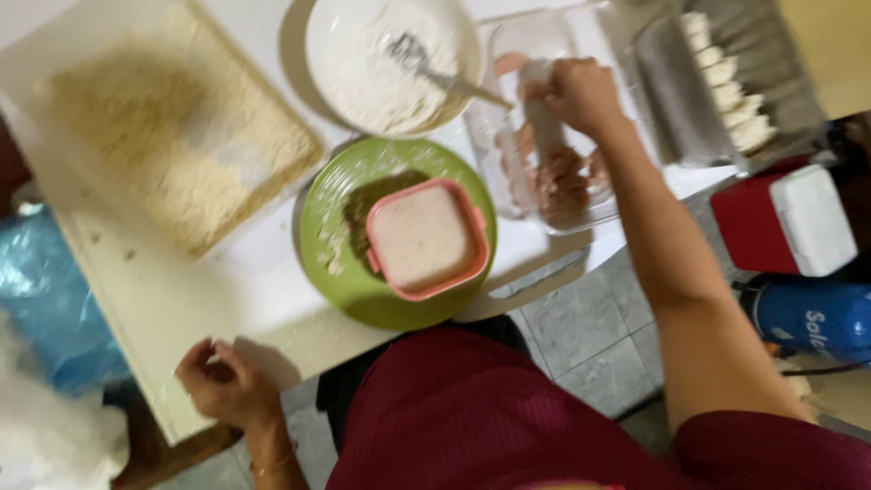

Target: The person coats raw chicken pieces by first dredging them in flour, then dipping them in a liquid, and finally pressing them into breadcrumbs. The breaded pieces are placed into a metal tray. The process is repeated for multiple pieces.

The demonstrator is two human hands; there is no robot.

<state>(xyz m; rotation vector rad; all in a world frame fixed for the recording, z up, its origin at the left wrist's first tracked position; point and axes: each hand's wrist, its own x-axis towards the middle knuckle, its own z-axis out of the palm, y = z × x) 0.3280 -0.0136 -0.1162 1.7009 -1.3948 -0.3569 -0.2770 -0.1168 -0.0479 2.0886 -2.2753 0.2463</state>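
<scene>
My right hand point(581, 91) reaches over a clear glass dish point(508, 181) of pinkish raw pieces and pinches a pale, long piece point(544, 127) that hangs down over the dish. My left hand point(222, 381) rests at the near edge of the white table point(227, 299), fingers loosely curled, with nothing visible in it. Between the hands stands a green plate point(363, 299) carrying a pink square container point(425, 238) filled with a pale batter. Behind it is a white bowl point(318, 54) of flour with a metal spoon point(445, 80).
A large tray of breadcrumbs point(181, 136) lies at the left. A grey tray point(771, 63) with a row of coated white pieces point(726, 77) sits at the back right. A red and white box point(789, 222) and a blue cylinder point(807, 318) stand on the tiled floor at the right.
</scene>
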